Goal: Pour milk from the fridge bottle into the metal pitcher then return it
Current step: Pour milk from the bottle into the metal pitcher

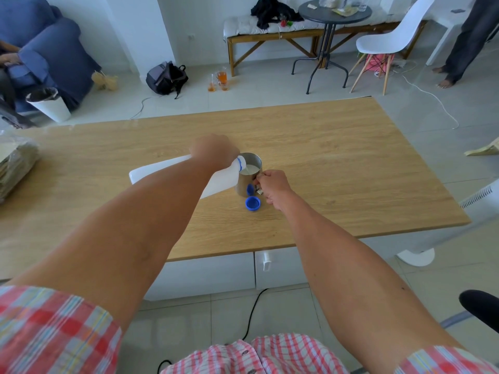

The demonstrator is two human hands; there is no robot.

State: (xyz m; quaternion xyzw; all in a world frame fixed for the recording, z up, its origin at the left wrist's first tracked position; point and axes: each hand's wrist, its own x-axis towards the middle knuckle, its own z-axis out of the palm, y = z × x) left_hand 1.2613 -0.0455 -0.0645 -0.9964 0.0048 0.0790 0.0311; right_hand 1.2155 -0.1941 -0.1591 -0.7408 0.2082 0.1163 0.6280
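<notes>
Fingers of the right hand (271, 188) curl tight round the handle of the metal pitcher (249, 175), which stands mid-table (351, 168). The left hand (214, 151) wraps the tipped white milk bottle (167, 172), its mouth over the rim at nine o'clock. A blue cap (253, 203) lies at the pitcher's six o'clock.

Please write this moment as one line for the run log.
phase: pouring | left hand: holds tilted milk bottle | right hand: holds pitcher handle | cap: on table
</notes>
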